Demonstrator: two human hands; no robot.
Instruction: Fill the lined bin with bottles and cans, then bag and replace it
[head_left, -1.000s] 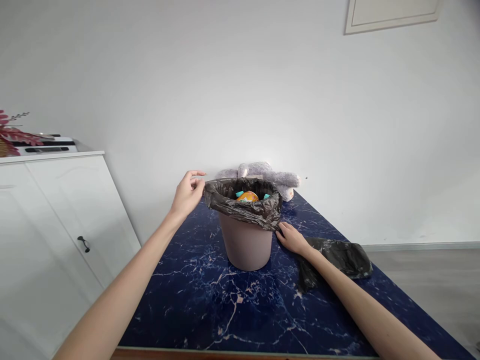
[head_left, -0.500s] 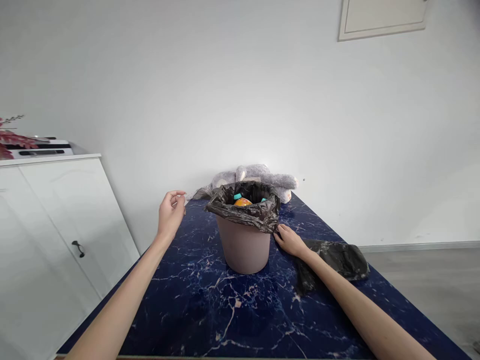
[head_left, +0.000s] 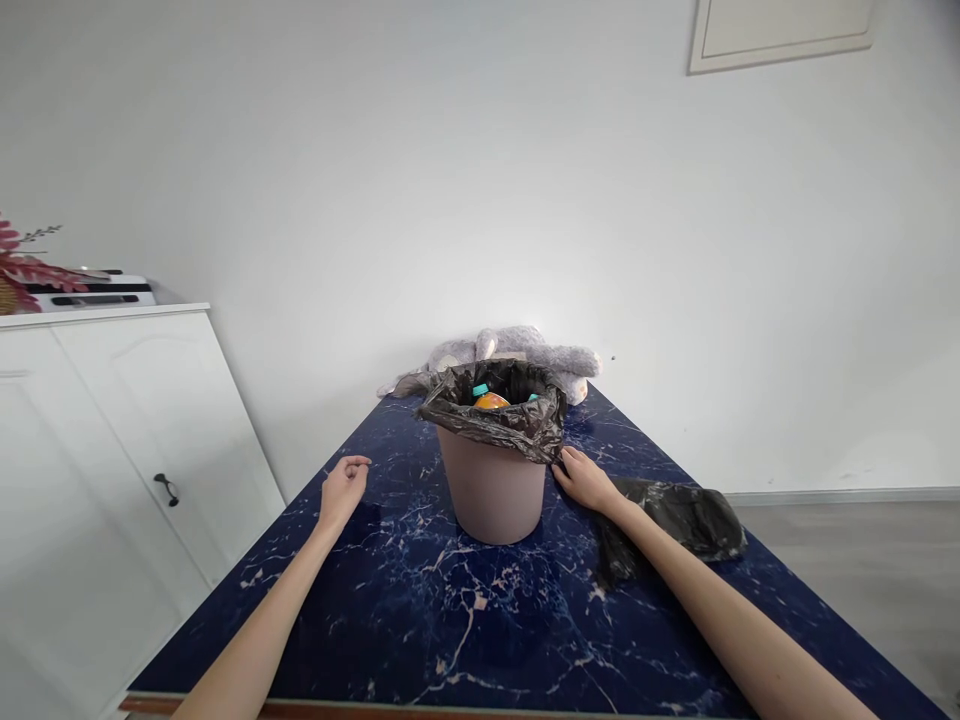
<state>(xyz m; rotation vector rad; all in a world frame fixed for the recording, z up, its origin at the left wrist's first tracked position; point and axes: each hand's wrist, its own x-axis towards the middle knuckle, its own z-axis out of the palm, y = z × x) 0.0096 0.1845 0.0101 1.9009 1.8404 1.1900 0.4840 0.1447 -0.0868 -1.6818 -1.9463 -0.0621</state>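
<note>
A pinkish-grey trash can (head_left: 491,500) stands upright on the table, lined with a black garbage bag (head_left: 510,432) folded over its rim. Inside show a bottle with a teal cap (head_left: 481,390) and an orange label, and part of a second teal cap. My right hand (head_left: 589,482) is at the can's right side, its fingers closed on the low-hanging edge of the bag. To the left of the can, apart from it, my left hand (head_left: 345,490) is low over the table with fingers curled and nothing visible in them.
Another black plastic bag (head_left: 686,518) lies on the dark blue marbled table (head_left: 375,620), partly behind my right forearm. A grey plush toy (head_left: 517,345) lies against the wall behind the can. A white cabinet (head_left: 112,450) stands at the left, with pink flowers (head_left: 37,270) above.
My left hand has come down from beside the rim's height towards the table. My right hand stays at the bag's edge. The whole view has shifted slightly.
</note>
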